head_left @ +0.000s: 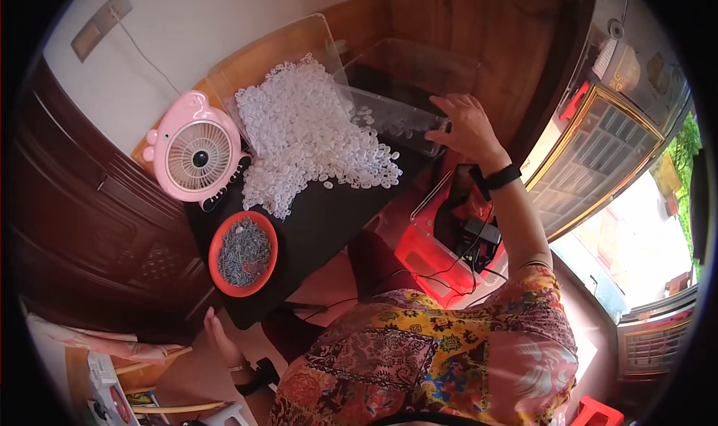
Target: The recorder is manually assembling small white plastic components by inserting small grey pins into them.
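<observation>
My right hand [465,123] is at the right end of a clear plastic bin [393,106], its thumb and fingers spread apart by the corner of the rim. Whether the fingertips press on the plastic I cannot tell. Some small white pieces lie inside this bin. Beside it, a large heap of small white oval ring-like pieces [299,119] spreads over the black tabletop [318,220]. My left hand [217,335] hangs low by the table's near left corner, fingers stretched out and holding nothing. Above it on the table sits an orange-red bowl [215,258] full of small grey metal pieces [243,254].
A pink animal-shaped fan [198,153] stands at the table's left edge. Below the right arm is a red container [430,265] with black devices and cables. Dark wooden doors [97,194] line the left side, and a gold-framed glass panel [606,153] stands at right.
</observation>
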`<state>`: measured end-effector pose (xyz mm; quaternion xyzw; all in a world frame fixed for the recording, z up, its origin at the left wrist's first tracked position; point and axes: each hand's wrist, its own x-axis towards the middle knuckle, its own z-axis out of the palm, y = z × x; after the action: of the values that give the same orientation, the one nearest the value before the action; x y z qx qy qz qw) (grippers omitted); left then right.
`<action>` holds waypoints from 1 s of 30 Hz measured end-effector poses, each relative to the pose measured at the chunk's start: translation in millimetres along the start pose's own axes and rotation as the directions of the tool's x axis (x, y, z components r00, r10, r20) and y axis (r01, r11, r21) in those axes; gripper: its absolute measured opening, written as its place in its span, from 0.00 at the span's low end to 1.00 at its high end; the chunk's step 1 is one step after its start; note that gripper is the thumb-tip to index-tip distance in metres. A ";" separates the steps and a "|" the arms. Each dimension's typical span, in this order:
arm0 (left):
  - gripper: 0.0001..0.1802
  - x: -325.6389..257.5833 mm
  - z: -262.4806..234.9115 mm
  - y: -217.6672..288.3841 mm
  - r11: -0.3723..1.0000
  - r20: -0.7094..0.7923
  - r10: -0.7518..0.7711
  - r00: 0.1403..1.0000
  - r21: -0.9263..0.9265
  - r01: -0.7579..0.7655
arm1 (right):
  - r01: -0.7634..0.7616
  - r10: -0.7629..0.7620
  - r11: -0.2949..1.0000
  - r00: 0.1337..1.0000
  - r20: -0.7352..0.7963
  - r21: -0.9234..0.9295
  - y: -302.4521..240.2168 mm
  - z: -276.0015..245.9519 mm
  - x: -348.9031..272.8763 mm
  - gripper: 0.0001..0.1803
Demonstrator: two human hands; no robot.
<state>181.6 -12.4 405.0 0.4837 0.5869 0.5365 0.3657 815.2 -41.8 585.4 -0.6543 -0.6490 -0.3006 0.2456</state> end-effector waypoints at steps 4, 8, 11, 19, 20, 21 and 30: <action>0.26 -6.2 20.4 6.0 0.992 0.047 0.122 0.991 0.019 -0.123 | -0.043 0.039 0.999 0.986 0.160 0.025 0.6 -6.3 1.4 0.19; 0.27 -21.5 25.1 4.3 0.980 0.033 0.137 0.990 0.141 -0.140 | 0.048 -0.050 0.998 0.997 0.055 0.037 -1.2 -11.5 -16.5 0.15; 0.28 -19.0 29.9 -1.2 0.967 0.033 0.138 0.990 0.211 -0.142 | 0.083 -0.083 0.995 0.997 -0.004 0.053 -8.0 -18.9 -18.1 0.14; 0.27 -8.3 29.8 13.1 0.868 0.041 0.218 0.975 0.449 -0.213 | 0.092 -0.075 0.947 0.995 -0.068 0.306 -22.4 -14.7 -28.5 0.12; 0.27 -8.1 28.1 11.1 0.869 0.036 0.212 0.977 0.450 -0.205 | 0.064 -0.044 0.950 0.996 -0.072 0.304 -26.9 -15.6 -29.0 0.12; 0.27 -7.9 26.0 8.3 0.875 0.026 0.207 0.978 0.443 -0.197 | 0.035 -0.012 0.953 0.997 -0.076 0.302 -31.3 -15.9 -28.7 0.12; 0.26 6.4 15.5 -7.4 0.893 0.062 0.195 0.979 0.401 -0.203 | 0.012 0.009 0.971 0.996 -0.086 0.238 -73.5 -6.2 -19.5 0.12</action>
<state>193.3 -1.6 395.9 0.6115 0.6290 0.4331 0.2066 741.9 -57.1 570.8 -0.6058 -0.6697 -0.2486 0.3502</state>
